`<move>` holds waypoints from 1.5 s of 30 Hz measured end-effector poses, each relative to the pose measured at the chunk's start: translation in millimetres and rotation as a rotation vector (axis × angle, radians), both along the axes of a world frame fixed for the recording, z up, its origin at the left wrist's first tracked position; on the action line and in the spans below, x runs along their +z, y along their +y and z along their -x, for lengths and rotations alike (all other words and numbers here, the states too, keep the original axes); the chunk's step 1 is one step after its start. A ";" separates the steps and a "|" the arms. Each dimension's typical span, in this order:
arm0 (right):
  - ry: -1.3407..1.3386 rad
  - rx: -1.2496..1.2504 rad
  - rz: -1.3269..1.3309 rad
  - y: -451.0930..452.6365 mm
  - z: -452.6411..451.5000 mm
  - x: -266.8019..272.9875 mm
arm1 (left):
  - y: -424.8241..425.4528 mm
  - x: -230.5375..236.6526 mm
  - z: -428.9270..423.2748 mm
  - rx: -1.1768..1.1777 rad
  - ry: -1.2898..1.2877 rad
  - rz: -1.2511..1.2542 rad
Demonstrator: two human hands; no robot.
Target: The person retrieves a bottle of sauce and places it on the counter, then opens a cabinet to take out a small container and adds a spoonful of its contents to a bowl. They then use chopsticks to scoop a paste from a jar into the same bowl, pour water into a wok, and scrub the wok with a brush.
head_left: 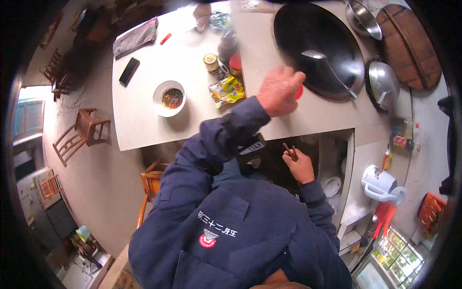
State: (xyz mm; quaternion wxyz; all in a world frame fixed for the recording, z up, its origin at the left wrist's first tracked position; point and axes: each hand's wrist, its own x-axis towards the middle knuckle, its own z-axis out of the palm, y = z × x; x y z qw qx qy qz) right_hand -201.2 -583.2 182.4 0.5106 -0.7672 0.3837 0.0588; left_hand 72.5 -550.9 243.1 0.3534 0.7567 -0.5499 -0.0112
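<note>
My left hand [281, 92] is curled and blurred over the counter, left of the wok [317, 43]. A small red object [299, 92] shows at its fingers; whether the hand holds it I cannot tell. Brown wooden chopsticks [290, 151] are in my right hand [300, 167], below the counter's front edge. On the white table stands a white bowl [158, 99] with red sauce and chopped green bits inside. Near my left sleeve lies a yellow food packet [228, 90], beside a gold-lidded jar [210, 62] and a red-lidded jar [236, 64]. A metal ladle [334, 70] rests in the wok.
A phone [129, 71], a folded cloth [135, 38] and a red object [165, 39] lie on the table's left part. Right of the wok are a lidded metal pot [384, 85], a metal bowl [362, 20] and a round wooden lid [409, 47]. A white pitcher [378, 180] stands lower right.
</note>
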 end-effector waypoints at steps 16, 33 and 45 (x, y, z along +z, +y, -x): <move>0.088 -0.106 -0.150 -9.8 -2.6 -26.9 | -3.9 -26.7 41.0 0.004 0.190 0.191; 0.449 -0.091 -0.125 17.2 6.7 -61.6 | 98.2 -289.8 -116.3 0.540 0.115 -0.527; 0.436 -0.124 -0.199 29.4 -14.3 -70.1 | 83.3 -293.7 -131.2 0.599 0.244 -0.578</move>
